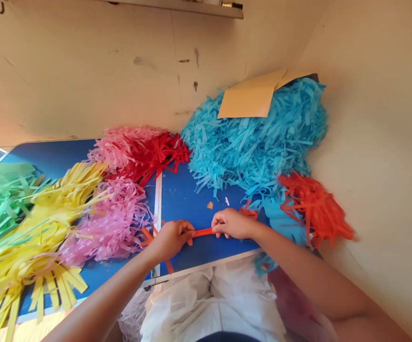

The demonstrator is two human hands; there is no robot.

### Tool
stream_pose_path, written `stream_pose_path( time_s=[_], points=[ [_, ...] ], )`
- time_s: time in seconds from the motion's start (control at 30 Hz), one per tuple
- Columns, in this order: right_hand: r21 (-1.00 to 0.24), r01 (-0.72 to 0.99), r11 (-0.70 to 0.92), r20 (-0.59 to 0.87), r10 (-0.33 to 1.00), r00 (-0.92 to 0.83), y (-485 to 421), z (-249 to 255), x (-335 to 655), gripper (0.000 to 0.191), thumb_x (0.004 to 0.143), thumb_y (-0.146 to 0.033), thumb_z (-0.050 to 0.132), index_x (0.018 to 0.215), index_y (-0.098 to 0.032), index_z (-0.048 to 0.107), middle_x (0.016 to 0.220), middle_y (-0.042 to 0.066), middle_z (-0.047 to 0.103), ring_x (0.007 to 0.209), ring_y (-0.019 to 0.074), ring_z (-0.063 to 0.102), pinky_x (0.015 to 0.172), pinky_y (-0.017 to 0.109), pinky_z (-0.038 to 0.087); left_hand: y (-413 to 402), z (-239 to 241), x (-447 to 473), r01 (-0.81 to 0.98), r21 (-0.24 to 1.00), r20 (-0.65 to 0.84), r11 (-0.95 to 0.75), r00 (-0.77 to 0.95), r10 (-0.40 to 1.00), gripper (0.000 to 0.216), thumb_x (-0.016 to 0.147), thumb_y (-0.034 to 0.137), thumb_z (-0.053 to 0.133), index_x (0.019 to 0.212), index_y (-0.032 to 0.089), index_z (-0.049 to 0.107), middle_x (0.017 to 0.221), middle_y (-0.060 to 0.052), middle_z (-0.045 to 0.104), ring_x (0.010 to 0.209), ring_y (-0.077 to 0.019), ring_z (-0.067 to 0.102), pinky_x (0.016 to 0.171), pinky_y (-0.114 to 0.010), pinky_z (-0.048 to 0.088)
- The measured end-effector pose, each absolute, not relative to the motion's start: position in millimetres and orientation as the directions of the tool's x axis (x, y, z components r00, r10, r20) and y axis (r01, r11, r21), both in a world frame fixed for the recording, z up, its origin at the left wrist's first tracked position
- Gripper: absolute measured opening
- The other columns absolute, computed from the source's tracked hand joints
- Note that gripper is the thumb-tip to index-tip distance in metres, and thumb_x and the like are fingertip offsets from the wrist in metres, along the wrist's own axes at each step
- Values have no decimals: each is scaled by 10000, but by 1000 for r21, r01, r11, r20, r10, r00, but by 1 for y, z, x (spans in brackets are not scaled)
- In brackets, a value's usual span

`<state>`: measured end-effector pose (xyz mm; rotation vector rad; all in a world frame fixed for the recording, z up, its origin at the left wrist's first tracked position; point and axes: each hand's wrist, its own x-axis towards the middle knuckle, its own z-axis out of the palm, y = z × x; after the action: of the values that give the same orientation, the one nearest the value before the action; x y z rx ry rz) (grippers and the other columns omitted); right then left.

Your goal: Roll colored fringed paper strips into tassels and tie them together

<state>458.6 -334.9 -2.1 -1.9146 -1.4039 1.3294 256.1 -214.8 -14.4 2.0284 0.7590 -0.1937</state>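
Note:
An orange-red tissue paper tassel (203, 232) stretches between my two hands, its middle drawn into a narrow twisted band just above the table's front edge. My left hand (176, 238) pinches the left end of the band, and loose orange fringe shows beside and below that hand. On the other end, my right hand (231, 223) closes with thumb and fingers. A bit of orange-red fringe also shows behind the right hand. Two small paper scraps, one of them orange (210, 205), lie on the table beyond the hands.
The blue table (184, 194) stands against a wall. A big pile of light blue fringe (255, 147) fills the back right, with tan card (248, 97) on top. Orange-red fringe (316, 206) lies at right. Red (156, 154), pink, lilac (111, 223), yellow (49, 213) and green fringe (2, 199) spread leftward.

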Motion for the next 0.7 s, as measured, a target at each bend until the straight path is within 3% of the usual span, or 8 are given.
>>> stream_pose_path(
  time_s=[0.17, 0.3, 0.4, 0.47, 0.7],
  points=[
    [-681, 654, -328, -342, 933, 112, -340, -9, 455, 120, 838, -118, 632, 750, -166, 698, 708, -7, 674, 585, 117, 610, 584, 217, 414, -213, -12, 256, 596, 671, -417, -441, 795, 441, 215, 845, 271, 462, 758, 208, 648, 572, 39, 615, 427, -123, 547, 482, -229, 391],
    [-580, 770, -265, -245, 959, 145, -344, -11, 452, 84, 822, -126, 698, 777, -193, 722, 773, 20, 692, 773, 184, 616, 658, 264, 369, -217, -5, 258, 518, 551, -273, -654, 853, 445, 222, 855, 194, 491, 791, 214, 702, 886, -35, 700, 738, -177, 642, 664, -272, 430],
    [-436, 897, -76, -117, 993, 28, -348, -14, 454, 82, 867, -178, 695, 799, -212, 726, 835, 22, 703, 851, 200, 595, 699, 289, 352, -219, -6, 258, 458, 417, -197, -785, 889, 414, 210, 882, 187, 512, 832, 216, 713, 880, -46, 712, 812, -215, 638, 727, -324, 409],
    [-333, 942, 49, -35, 997, -64, -351, -18, 458, 75, 878, -166, 684, 836, -213, 725, 863, 21, 701, 860, 197, 584, 720, 301, 343, -217, -10, 256, 409, 394, -136, -823, 912, 388, 176, 902, 221, 543, 864, 226, 715, 844, -36, 716, 844, -232, 626, 778, -362, 383],
    [-217, 931, 294, 180, 949, -257, -357, -32, 467, 113, 898, -120, 593, 880, -173, 692, 865, 48, 674, 792, 181, 554, 679, 320, 294, -212, -30, 245, 163, 369, 135, -915, 965, 227, 228, 962, 224, 499, 910, 228, 721, 798, -14, 684, 781, -179, 599, 806, -363, 365]
  ],
)
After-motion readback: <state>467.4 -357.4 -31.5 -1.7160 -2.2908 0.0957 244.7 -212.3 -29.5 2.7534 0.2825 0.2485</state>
